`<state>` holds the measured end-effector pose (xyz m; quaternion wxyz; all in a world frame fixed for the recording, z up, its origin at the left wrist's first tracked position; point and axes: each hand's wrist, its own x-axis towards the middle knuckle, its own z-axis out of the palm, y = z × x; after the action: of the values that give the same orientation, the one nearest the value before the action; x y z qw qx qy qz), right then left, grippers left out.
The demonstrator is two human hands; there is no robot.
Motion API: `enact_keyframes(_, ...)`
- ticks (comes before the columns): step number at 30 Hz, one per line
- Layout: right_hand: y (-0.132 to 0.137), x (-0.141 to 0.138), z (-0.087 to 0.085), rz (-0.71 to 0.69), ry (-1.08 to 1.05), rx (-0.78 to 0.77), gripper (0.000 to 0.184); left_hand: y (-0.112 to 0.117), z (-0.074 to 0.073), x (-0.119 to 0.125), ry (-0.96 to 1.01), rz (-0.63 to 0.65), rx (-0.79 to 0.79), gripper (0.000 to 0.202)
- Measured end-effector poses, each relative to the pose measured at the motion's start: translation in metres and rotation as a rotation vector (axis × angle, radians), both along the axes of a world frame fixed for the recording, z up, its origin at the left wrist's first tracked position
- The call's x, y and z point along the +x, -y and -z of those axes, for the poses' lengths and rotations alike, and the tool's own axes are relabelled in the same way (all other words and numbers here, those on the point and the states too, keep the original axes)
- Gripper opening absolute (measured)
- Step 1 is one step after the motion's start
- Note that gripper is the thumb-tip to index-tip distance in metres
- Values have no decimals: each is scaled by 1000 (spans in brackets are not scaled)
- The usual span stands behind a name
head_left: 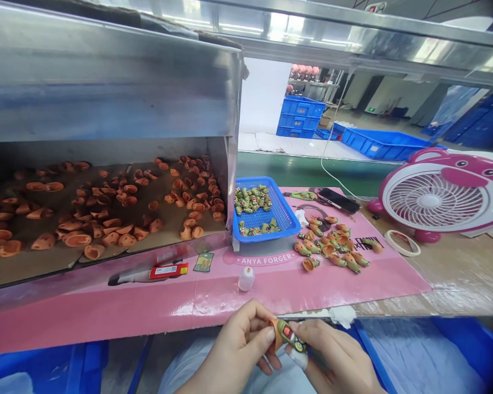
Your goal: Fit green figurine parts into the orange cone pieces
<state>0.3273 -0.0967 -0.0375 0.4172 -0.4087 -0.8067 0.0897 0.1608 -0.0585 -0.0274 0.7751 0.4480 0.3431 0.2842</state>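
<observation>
Low in the head view, my left hand (234,350) and my right hand (337,358) meet over my lap. Between them they pinch a small toy piece (288,335), an orange shell with a green part bearing red and yellow marks. Both hands have their fingers closed on it. A small white bottle (246,278) stands on the pink mat (213,298) just beyond my hands. A pile of assembled orange-and-green pieces (332,246) lies on the mat to the right. A blue basket (261,210) holds green parts.
A metal cabinet (107,87) at left has a shelf strewn with several orange shells (119,210). A pink fan (439,197), a roll of tape (401,242) and a phone (339,200) sit at right. A red tube (168,270) lies on the mat. Blue crates (373,142) stand behind.
</observation>
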Motion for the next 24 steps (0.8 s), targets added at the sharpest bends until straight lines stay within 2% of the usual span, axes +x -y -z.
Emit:
enact_keyframes(8, -2, -3, 6, 76, -25, -99, 26, -4, 7, 1, 18, -50, -3, 17)
enact_keyframes(12, -5, -6, 1, 82, -107, -162, 22, -2, 7, -1, -13, -188, 50, 16)
enact_keyframes(14, -5, -7, -1, 110, -152, -187, 22, 0, 8, -6, -111, -286, 165, 15)
enact_keyframes(16, -5, -7, -1, 134, -197, -235, 22, 3, 11, -12, -206, -332, 337, 18)
enact_keyframes(18, -5, -8, 1, 147, -264, -324, 19, 5, 17, -18, -259, -333, 556, 22)
enact_keyframes(22, -4, -11, 3, 123, -524, -630, 15, 8, 28, -24, -226, -288, 993, 32)
enact_keyframes(24, -4, -14, 4, 79, -640, -771, 18, 9, 27, -22, -237, -264, 1031, 34)
